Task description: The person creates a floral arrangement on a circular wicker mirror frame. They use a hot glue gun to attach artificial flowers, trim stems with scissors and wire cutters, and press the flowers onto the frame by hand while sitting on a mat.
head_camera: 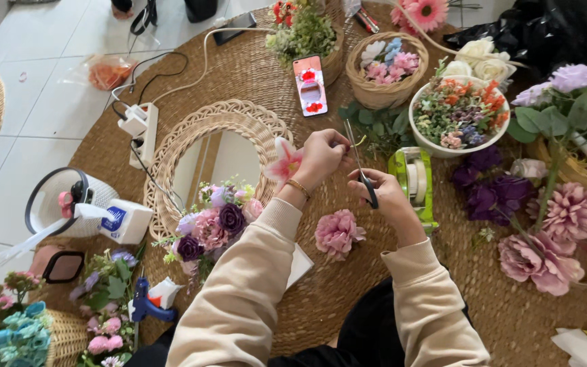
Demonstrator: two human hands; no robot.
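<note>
Left grip (pixel 321 155) pinches pink lily (pixel 285 162); right grip (pixel 383 194) holds scissors (pixel 361 170) beside tape dispenser (pixel 417 185).

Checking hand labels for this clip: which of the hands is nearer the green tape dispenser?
Right. The right hand, holding scissors, sits just beside the green tape dispenser; the left hand, gripping a pink flower, is farther off.

Phone screen (pixel 310 85) top ctr, pink/red.

A phone (pixel 310 85) is lying on the woven mat (pixel 307 299), a green tape dispenser (pixel 416 183) is sitting nearby, and a blue glue gun (pixel 145 304) is resting beside a power strip (pixel 141 132).
</note>
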